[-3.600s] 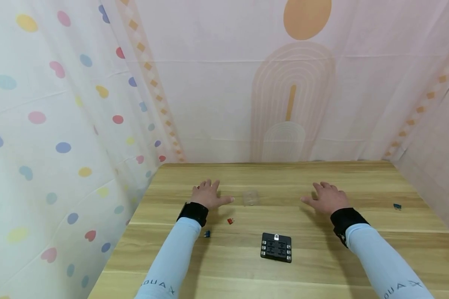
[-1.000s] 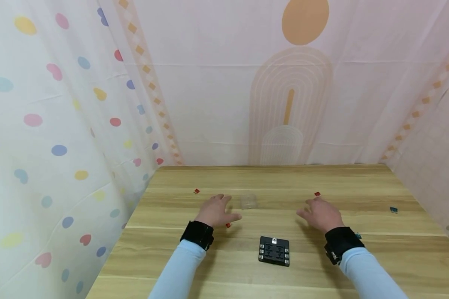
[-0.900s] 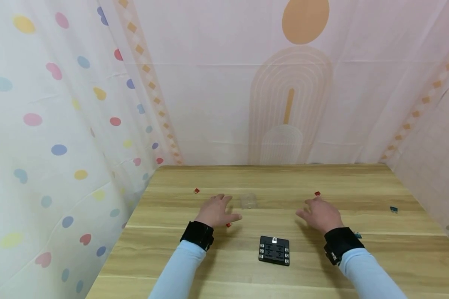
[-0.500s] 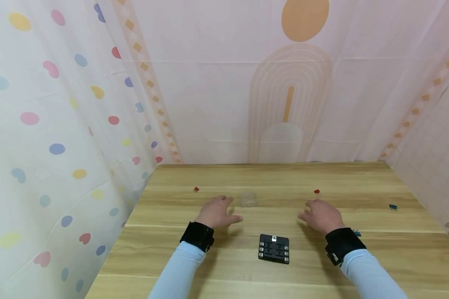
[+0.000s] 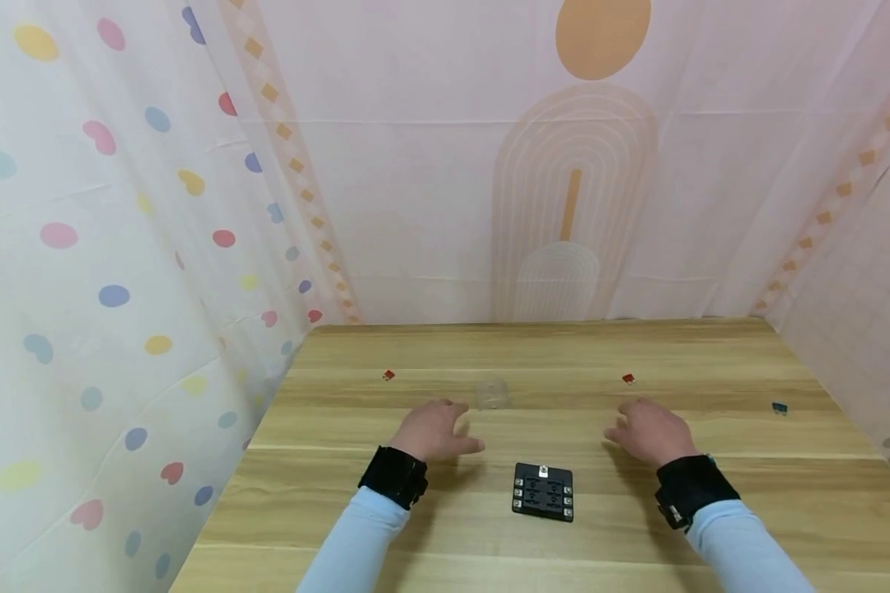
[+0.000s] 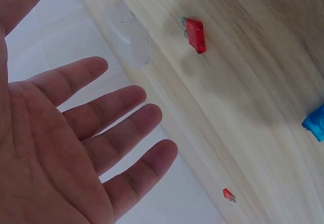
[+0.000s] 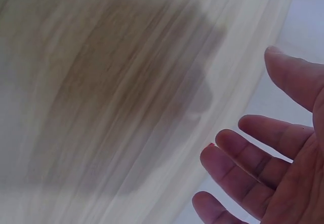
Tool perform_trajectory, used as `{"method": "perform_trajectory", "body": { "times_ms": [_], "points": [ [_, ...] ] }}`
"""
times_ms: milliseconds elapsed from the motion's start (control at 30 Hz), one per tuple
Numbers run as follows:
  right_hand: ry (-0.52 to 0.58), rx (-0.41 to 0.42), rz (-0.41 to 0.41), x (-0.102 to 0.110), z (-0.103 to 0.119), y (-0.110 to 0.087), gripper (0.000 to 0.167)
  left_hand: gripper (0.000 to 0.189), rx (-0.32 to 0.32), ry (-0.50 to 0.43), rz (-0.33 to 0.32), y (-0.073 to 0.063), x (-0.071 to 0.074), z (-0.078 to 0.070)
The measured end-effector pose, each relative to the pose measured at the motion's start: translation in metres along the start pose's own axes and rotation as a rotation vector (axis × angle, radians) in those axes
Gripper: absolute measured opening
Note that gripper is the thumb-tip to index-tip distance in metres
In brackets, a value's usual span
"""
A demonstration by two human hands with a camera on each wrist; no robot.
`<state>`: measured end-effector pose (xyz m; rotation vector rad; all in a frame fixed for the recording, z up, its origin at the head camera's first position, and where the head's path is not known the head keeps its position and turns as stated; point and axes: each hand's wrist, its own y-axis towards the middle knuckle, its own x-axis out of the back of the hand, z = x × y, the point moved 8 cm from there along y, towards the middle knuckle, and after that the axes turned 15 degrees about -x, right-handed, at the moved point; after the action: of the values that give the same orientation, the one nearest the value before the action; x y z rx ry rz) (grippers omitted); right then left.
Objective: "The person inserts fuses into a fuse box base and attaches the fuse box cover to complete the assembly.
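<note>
My left hand hovers over the table with fingers spread and nothing in it. Below it in the left wrist view lie a red blade fuse and, at the edge, part of a blue blade fuse; the hand and arm hide both from the head view. My right hand, also holding nothing, hangs above the table, fingers loosely bent. Beyond its fingertips lies another red blade fuse. Between the hands, nearer the body, a black fuse block with metal screw terminals lies flat.
A clear plastic cover lies ahead of the left fingertips. One more red blade fuse is at the back left, and a blue one at the far right. Curtains hang behind the wooden table.
Over the last seconds both hands have drawn back toward the body, uncovering the red fuses at the back. Lately the right hand has shifted right, and its wrist now covers a blue fuse.
</note>
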<state>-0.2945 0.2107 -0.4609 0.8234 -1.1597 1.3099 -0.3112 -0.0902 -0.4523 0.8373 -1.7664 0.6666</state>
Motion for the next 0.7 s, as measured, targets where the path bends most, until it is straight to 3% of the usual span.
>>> {"method": "perform_trajectory", "body": {
  "times_ms": [367,700],
  "points": [
    [0.013,-0.007,0.017,0.007,-0.020,-0.005,0.047,0.073,0.031,-0.012,0.067,-0.004,-0.009,-0.002],
    [0.027,-0.038,0.043,0.010,-0.037,-0.009,0.044,0.073,0.022,0.001,0.076,-0.005,-0.008,-0.011]
  ]
}}
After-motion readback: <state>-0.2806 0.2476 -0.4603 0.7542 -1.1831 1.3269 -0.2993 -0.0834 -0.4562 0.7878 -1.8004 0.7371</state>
